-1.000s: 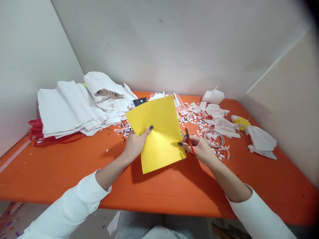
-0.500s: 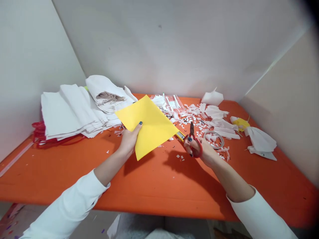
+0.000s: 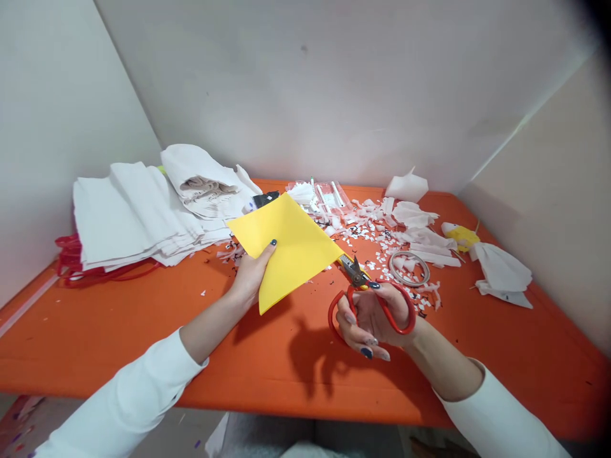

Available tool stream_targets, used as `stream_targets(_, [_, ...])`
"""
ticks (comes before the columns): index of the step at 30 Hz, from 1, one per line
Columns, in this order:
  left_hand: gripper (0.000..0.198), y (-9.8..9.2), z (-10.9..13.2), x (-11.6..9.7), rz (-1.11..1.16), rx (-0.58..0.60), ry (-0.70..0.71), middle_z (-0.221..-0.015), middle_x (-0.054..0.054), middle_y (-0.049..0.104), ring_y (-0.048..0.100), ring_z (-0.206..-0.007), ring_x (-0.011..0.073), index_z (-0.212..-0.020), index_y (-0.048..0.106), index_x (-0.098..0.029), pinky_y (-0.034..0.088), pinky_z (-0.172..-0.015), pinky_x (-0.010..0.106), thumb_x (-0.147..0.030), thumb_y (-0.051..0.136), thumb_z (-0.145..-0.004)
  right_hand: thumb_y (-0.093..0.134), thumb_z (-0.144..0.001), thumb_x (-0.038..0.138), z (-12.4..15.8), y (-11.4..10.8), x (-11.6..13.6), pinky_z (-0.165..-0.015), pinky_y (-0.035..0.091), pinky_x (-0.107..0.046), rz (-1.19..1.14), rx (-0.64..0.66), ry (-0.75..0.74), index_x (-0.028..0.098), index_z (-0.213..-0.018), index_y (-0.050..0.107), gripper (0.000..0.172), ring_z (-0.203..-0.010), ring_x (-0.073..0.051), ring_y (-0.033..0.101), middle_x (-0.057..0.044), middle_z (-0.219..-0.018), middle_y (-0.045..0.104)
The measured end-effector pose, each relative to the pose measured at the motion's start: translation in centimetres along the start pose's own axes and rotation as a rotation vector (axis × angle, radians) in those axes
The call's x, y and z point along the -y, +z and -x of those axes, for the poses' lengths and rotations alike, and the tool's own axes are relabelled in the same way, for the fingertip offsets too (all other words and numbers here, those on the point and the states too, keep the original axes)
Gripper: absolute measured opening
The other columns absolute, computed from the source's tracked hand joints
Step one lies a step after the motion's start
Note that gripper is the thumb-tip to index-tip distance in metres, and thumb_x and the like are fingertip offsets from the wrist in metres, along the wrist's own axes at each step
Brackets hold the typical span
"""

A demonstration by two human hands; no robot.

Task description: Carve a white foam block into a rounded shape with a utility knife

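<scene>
My left hand (image 3: 252, 275) grips the lower left part of a yellow sheet (image 3: 291, 248), thumb on top, holding it above the orange table. To its right, my right hand (image 3: 377, 318) has its fingers in the red handles of the scissors (image 3: 356, 273). The scissors' handles are spread and the blades are parted, pointing up and left near the sheet's right corner. A yellow cutter (image 3: 346, 261) lies behind the blades, partly hidden by them.
White cloths (image 3: 133, 213) are piled at the left beside red straps (image 3: 71, 257). White scraps (image 3: 377, 222), a tape roll (image 3: 409, 268) and a clear case with pens (image 3: 331, 197) lie at the back. White cloth pieces (image 3: 501, 270) are at the right.
The scissors have turned and their handles have spread, with my right hand's fingers now in the loops. Their blades have come nearer the sheet. The yellow sheet has shifted slightly down.
</scene>
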State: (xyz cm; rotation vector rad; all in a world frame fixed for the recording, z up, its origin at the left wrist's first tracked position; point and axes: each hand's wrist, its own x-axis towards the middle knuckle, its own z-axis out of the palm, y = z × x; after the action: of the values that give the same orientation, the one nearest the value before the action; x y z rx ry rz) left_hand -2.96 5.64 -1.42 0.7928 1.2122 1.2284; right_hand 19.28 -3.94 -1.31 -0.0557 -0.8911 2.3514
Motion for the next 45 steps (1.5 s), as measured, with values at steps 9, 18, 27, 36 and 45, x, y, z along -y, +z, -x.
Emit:
stream_targets(9, [0.029, 0.4, 0.6, -0.5, -0.027, -0.026, -0.021, -0.12, 0.011, 0.069, 0.072, -0.093, 0.0226, -0.11, 0.067, -0.016, 0.06, -0.083, 0.032, -0.023, 0.066, -0.082, 0.037, -0.088, 0.054, 0.2, -0.1, -0.2, -0.03, 0.034, -0.018, -0.014, -0.035, -0.02, 0.012, -0.092, 0.056, 0.046, -0.047, -0.012, 0.053, -0.002, -0.063, 0.052])
stream_targets(18, [0.031, 0.2, 0.3, -0.2, -0.009, -0.02, 0.048, -0.126, 0.012, 0.066, 0.068, -0.104, 0.025, -0.109, 0.067, -0.015, 0.056, -0.092, 0.037, -0.024, 0.069, -0.08, 0.037, -0.09, 0.055, 0.1, 0.3, 0.0, -0.028, 0.034, -0.017, -0.026, -0.076, -0.032, 0.012, -0.091, 0.058, 0.047, -0.049, -0.013, 0.053, -0.001, -0.062, 0.052])
stream_targets(27, [0.034, -0.8, -0.8, -0.7, -0.082, -0.065, 0.316, -0.129, 0.012, 0.064, 0.065, -0.112, 0.0266, -0.106, 0.067, -0.017, 0.054, -0.096, 0.038, -0.033, 0.072, -0.077, 0.032, -0.089, 0.069, -0.4, 0.4, -0.5, -0.039, 0.035, -0.019, 0.17, -0.196, -0.067, 0.01, -0.09, 0.06, 0.065, -0.04, -0.008, 0.046, 0.003, -0.054, 0.046])
stream_targets(36, [0.039, -1.5, -1.4, -1.1, -0.161, -0.078, 0.413, -0.12, 0.012, 0.068, 0.063, -0.115, 0.0274, -0.104, 0.067, -0.016, 0.052, -0.098, 0.037, -0.041, 0.073, -0.075, 0.025, -0.092, 0.069, -0.7, 0.3, -0.7, -0.03, 0.025, -0.018, 0.162, -0.176, -0.082, 0.015, -0.072, 0.052, 0.064, -0.031, -0.006, 0.032, 0.006, -0.046, 0.04])
stream_targets(45, [0.038, -1.7, -1.6, -1.0, -0.164, -0.077, 0.41, -0.12, 0.011, 0.069, 0.061, -0.118, 0.0265, -0.104, 0.067, -0.018, 0.05, -0.101, 0.036, -0.041, 0.073, -0.075, 0.035, -0.092, 0.065, -0.8, 0.2, -1.2, -0.025, 0.024, -0.015, 0.074, -0.232, -0.098, 0.014, -0.079, 0.058, 0.057, -0.027, -0.005, 0.027, 0.008, -0.044, 0.038])
